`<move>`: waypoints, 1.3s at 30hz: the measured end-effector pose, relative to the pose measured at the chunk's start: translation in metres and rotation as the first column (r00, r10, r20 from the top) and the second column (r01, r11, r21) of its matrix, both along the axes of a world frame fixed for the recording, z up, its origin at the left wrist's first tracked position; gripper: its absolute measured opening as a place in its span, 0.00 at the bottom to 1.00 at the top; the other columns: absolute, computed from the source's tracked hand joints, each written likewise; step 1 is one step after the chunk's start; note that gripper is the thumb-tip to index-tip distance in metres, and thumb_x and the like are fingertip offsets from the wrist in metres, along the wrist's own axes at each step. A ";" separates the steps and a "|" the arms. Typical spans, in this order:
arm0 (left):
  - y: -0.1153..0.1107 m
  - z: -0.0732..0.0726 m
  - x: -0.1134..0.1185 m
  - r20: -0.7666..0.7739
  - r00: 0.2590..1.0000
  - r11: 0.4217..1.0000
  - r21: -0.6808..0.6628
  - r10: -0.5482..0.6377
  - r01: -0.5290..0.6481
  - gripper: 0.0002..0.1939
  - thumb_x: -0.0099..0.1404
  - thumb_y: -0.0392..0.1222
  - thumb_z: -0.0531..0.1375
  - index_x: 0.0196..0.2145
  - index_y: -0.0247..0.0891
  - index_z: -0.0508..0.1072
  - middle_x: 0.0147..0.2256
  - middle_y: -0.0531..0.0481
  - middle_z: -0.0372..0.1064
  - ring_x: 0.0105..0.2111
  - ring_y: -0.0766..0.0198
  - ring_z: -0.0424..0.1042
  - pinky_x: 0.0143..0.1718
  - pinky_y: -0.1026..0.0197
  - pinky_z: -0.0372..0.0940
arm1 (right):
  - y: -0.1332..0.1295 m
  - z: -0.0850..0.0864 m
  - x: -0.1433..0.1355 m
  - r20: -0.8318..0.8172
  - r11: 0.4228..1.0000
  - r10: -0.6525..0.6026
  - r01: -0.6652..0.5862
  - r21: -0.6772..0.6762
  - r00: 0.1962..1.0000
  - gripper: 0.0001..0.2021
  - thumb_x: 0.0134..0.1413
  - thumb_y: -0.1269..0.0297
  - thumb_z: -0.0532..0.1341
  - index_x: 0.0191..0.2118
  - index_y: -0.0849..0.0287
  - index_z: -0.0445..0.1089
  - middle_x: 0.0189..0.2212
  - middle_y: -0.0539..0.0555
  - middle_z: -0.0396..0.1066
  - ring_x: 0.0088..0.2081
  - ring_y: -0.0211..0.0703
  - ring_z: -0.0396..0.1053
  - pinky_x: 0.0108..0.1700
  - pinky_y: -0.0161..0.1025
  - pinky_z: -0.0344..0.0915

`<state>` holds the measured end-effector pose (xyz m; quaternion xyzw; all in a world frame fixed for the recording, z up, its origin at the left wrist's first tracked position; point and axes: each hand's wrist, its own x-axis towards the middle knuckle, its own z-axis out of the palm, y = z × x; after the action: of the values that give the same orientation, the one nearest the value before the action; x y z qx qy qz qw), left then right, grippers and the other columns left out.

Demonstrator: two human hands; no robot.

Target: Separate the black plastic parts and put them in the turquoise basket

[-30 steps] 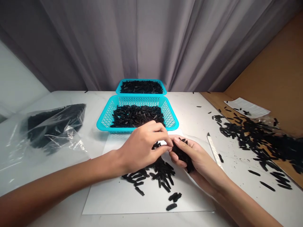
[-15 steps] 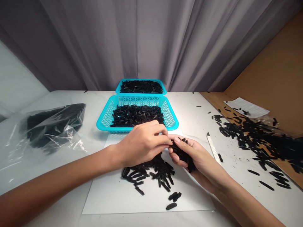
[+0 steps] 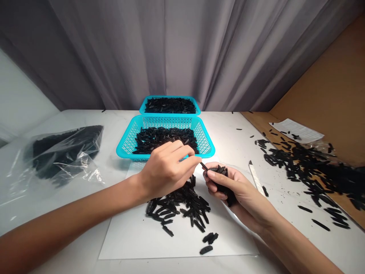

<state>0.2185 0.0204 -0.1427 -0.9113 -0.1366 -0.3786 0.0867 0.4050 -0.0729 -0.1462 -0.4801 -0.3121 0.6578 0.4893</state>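
Observation:
My right hand (image 3: 228,182) is closed round a bundle of small black strips (image 3: 221,179), the thumb pressing on top. Between the fingertips of my left hand (image 3: 171,167) is one end of a thin black strip (image 3: 204,166); its other end meets the bundle by my right thumb. Beneath my left hand, a loose pile of black strips (image 3: 196,205) lies on a white sheet (image 3: 137,239). Several separate pieces lie near the sheet's front edge. Just beyond my hands stands a turquoise basket (image 3: 122,146) holding many such strips, partly covered by my left hand.
Behind it is a second turquoise basket (image 3: 142,107) of black strips. At left lies a clear plastic bag (image 3: 71,148) of black material. A white-handled knife (image 3: 256,179) lies to the right, before a spread of black strips (image 3: 302,163) and a paper sheet (image 3: 296,129).
My left hand has drawn slightly left, away from my right hand, and a single black strip now shows between its fingertips and the bundle. My right hand has barely moved.

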 end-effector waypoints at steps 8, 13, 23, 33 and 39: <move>-0.003 -0.001 0.001 -0.002 0.999 0.995 -0.089 -0.050 0.050 0.05 0.68 0.36 0.60 0.40 0.35 0.76 0.35 0.48 0.74 0.34 0.61 0.69 0.35 0.58 0.66 | 0.000 -0.003 0.001 0.123 0.993 -0.095 0.084 0.088 0.988 0.09 0.53 0.60 0.70 0.32 0.58 0.73 0.23 0.47 0.63 0.25 0.35 0.53 0.24 0.33 0.48; -0.003 -0.001 0.001 0.015 0.997 0.986 -0.150 -0.074 0.076 0.05 0.69 0.34 0.59 0.38 0.35 0.76 0.35 0.48 0.74 0.34 0.63 0.69 0.34 0.60 0.66 | 0.000 -0.001 0.000 0.201 0.984 -0.120 0.090 0.151 0.972 0.09 0.53 0.59 0.69 0.33 0.58 0.73 0.22 0.47 0.62 0.25 0.37 0.53 0.25 0.36 0.47; -0.004 0.001 0.002 0.045 0.996 0.967 -0.243 -0.071 0.080 0.06 0.70 0.35 0.59 0.38 0.35 0.77 0.34 0.48 0.75 0.34 0.64 0.70 0.34 0.61 0.67 | 0.000 0.000 0.001 0.201 0.985 -0.108 0.077 0.154 0.974 0.08 0.54 0.59 0.69 0.33 0.58 0.74 0.22 0.48 0.62 0.25 0.37 0.53 0.25 0.37 0.46; -0.007 0.001 0.004 0.058 0.995 0.926 -0.364 -0.080 0.096 0.07 0.70 0.35 0.58 0.37 0.33 0.76 0.34 0.48 0.75 0.34 0.62 0.70 0.36 0.59 0.67 | 0.000 -0.001 0.001 0.233 0.983 -0.087 0.046 0.175 0.969 0.10 0.56 0.57 0.67 0.32 0.58 0.74 0.23 0.48 0.62 0.26 0.36 0.54 0.26 0.37 0.47; -0.008 0.001 0.004 0.024 0.995 0.876 -0.471 -0.100 0.099 0.08 0.71 0.36 0.57 0.36 0.34 0.76 0.34 0.48 0.75 0.34 0.62 0.70 0.37 0.59 0.66 | -0.001 0.000 0.001 0.204 0.986 -0.080 0.047 0.159 0.976 0.11 0.55 0.56 0.68 0.31 0.58 0.73 0.22 0.48 0.62 0.25 0.36 0.53 0.25 0.37 0.46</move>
<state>0.2228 0.0121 -0.1414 -0.9110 -0.1776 -0.3375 -0.1570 0.4063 -0.0738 -0.1465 -0.5174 -0.3959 0.5616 0.5100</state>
